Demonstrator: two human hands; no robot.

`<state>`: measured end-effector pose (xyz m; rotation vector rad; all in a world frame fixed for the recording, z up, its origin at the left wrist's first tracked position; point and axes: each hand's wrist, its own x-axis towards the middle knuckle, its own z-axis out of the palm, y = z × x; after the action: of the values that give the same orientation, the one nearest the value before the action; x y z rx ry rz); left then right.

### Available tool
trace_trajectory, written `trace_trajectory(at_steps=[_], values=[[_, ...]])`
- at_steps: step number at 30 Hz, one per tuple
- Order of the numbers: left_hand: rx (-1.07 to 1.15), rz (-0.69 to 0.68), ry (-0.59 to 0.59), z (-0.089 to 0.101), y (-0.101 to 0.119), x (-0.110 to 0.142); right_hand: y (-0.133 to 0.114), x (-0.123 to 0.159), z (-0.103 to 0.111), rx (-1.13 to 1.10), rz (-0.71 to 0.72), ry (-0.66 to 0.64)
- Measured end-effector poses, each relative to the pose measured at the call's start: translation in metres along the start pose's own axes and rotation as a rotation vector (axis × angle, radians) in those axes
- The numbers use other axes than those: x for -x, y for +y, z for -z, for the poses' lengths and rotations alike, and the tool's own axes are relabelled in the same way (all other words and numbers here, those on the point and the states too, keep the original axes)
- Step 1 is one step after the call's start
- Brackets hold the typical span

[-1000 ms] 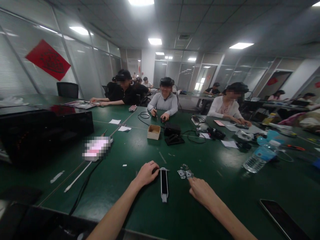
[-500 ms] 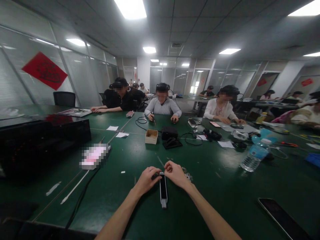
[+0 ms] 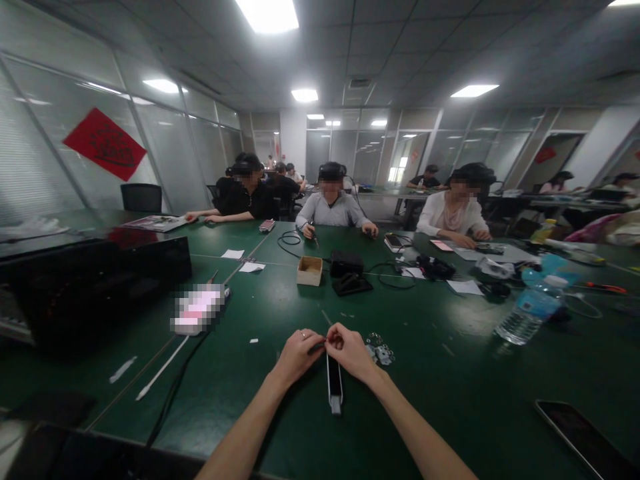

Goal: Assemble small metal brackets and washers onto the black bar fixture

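Observation:
A slim, long device with a dark face and pale edges (image 3: 334, 381) lies on the green table in front of me, its pale end towards me. My left hand (image 3: 301, 355) is at its far end, fingers pinched together. My right hand (image 3: 350, 350) meets it there, also in a pinch, with the fingertips of both almost touching. Whatever they pinch is too small or hidden to make out. Just right of my right hand lies a small pile of metal rings and pale little parts (image 3: 383, 353).
A water bottle (image 3: 531, 310) stands to the right, with a phone (image 3: 575, 433) nearer me. Ahead are an open box (image 3: 309, 271) and a black case (image 3: 347, 264). On the left lie a white cable (image 3: 163, 368) and a black monitor-like object (image 3: 100, 293). Several people sit across the table.
My hands have closed in on each other over the device's far end; my left fingers went from spread to pinched. The whole view has shifted slightly.

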<state>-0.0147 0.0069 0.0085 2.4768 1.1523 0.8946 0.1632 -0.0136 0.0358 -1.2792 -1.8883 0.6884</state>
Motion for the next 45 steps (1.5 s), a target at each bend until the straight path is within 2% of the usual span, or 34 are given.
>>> trace_trajectory(at_steps=[4, 10, 18, 25, 29, 31, 33, 34, 37, 39, 42, 45], values=[[0.007, 0.062, -0.006, 0.010, -0.008, 0.000, 0.004, 0.005, 0.018, 0.194, 0.014, 0.007], [0.024, 0.111, -0.096, 0.014, -0.014, -0.001, 0.014, 0.014, 0.036, 0.414, -0.011, -0.123], [0.035, 0.128, -0.138, 0.005, -0.008, -0.003, 0.023, 0.015, 0.029, 0.410, 0.001, -0.175], [-0.001, 0.093, -0.174, 0.003, -0.008, -0.004, 0.026, 0.014, 0.022, 0.374, 0.096, -0.101], [-0.100, 0.098, -0.195, -0.001, -0.002, -0.003, 0.032, 0.017, 0.015, 0.388, 0.116, -0.051], [-0.172, 0.135, -0.189, 0.004, -0.004, -0.003, 0.035, 0.018, 0.011, 0.402, 0.123, -0.014], [-0.265, 0.229, -0.141, 0.022, -0.016, -0.003, 0.037, 0.020, 0.007, 0.408, 0.125, 0.014], [-0.320, 0.301, -0.100, 0.037, -0.027, -0.003, 0.038, 0.020, 0.005, 0.411, 0.126, 0.023], [-0.508, 0.605, 0.048, 0.101, -0.071, -0.002, 0.036, 0.021, 0.001, 0.428, 0.133, 0.031], [-0.603, 0.803, 0.103, 0.147, -0.105, 0.001, 0.034, 0.020, -0.001, 0.438, 0.135, 0.034], [-0.648, 1.006, 0.085, 0.198, -0.144, 0.008, 0.034, 0.019, -0.004, 0.440, 0.136, 0.036], [-0.614, 1.095, 0.016, 0.218, -0.167, 0.012, 0.035, 0.018, -0.006, 0.440, 0.143, 0.040]])
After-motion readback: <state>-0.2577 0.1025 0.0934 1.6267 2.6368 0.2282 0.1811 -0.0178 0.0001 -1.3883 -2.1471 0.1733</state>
